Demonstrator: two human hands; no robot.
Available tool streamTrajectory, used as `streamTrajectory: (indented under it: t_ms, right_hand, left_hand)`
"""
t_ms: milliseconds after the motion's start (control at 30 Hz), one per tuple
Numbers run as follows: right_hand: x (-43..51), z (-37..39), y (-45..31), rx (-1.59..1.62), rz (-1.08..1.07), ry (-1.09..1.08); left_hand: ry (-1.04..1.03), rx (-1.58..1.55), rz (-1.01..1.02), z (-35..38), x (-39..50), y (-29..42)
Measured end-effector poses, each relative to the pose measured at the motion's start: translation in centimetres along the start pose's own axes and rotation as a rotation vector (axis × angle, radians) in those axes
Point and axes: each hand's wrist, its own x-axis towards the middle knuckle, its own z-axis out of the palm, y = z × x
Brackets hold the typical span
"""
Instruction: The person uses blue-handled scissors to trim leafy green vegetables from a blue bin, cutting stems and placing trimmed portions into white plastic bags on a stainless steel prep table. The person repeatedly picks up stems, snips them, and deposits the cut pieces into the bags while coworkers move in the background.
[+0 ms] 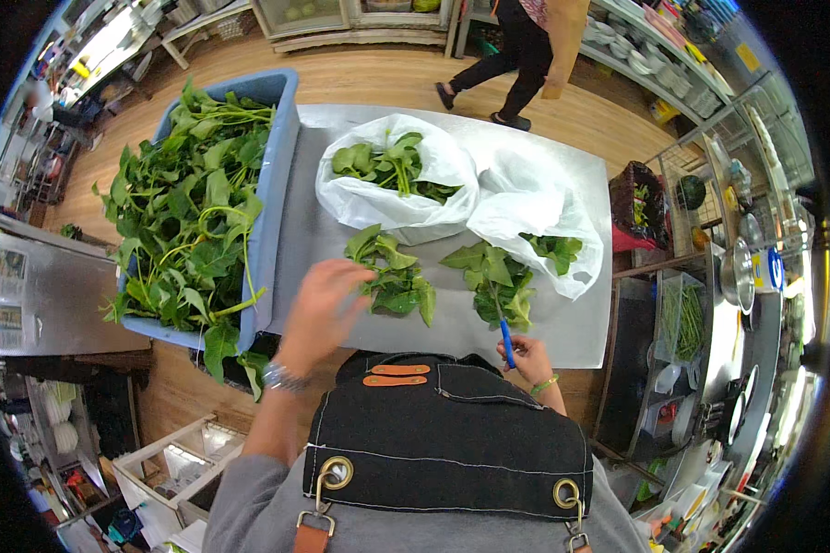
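Note:
My left hand (326, 311) is over the metal table, blurred, beside a small pile of green leaves (400, 289); whether it touches a leaf I cannot tell. In my right hand (530, 359), near the front edge, is a blue-handled cutting tool (505, 337), probably scissors, its blade lying against another leaf pile (501, 290). Leafy stems (207, 193) heap over the rim of a blue plastic tub (287, 117) at the left. Behind the piles, a white plastic bag (366, 211) stands open with leaves inside. A second white bag (526, 200) lies to its right, leaves showing at its mouth.
The metal table (456, 345) ends just in front of my apron. Beyond its far edge a person (519, 62) is walking. Shelving with a clear bin of long green vegetables (683, 318) stands at the right, near a dark-lined bin (640, 207). A metal surface (48, 290) is at the left.

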Motion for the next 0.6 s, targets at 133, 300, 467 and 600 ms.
streamTrajectory:
  t_ms: [133, 300, 467, 600]
  right_hand:
    - [-3.5, 0.7, -0.8, -0.147, 0.091, 0.046]
    - [-5.4, 0.3, 3.8, -0.223, 0.058, 0.165]
    - [-6.7, -0.4, 4.2, -0.016, -0.029, 0.329]
    - [-6.3, -2.0, 5.7, -0.147, 0.098, 0.524]
  left_hand:
    - [-0.244, 0.251, -0.042, 10.4, 1.3, -3.9]
    - [-0.225, 0.44, 0.151, 17.8, 1.4, -3.5]
    - [-0.152, 0.325, 0.091, 17.4, 3.0, -1.3]
    - [-0.195, 0.046, 0.14, 19.3, 5.8, 1.0]
